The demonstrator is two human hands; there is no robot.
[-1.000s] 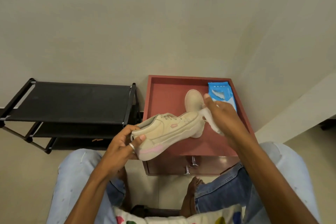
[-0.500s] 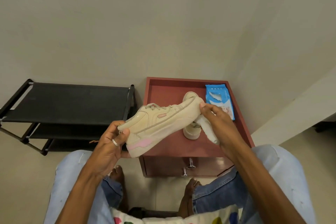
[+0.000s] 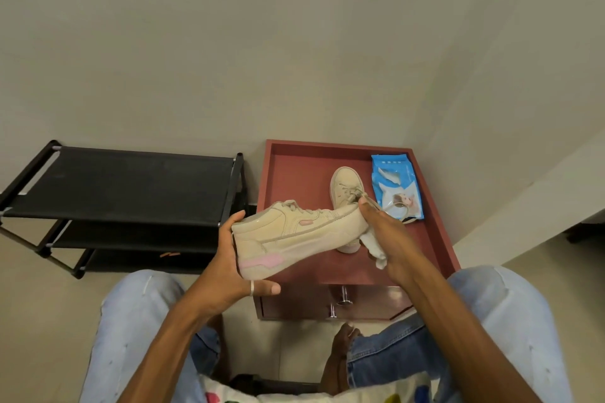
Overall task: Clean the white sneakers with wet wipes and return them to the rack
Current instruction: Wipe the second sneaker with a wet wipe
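Observation:
My left hand grips the heel of a white sneaker with a pink sole patch, held on its side above the red cabinet's front edge. My right hand holds a crumpled wet wipe against the sneaker's toe. The second white sneaker stands on the cabinet top behind, partly hidden by the held shoe. A blue wet-wipe pack lies at the cabinet's back right.
A black shoe rack with three shelves stands to the left against the wall. My knees in light jeans frame the bottom of the view. The cabinet has a drawer with metal handles. A white ledge runs along the right.
The sneaker has turned so its sole faces me more and has risen a little. My right hand with the wipe has slid along to the toe.

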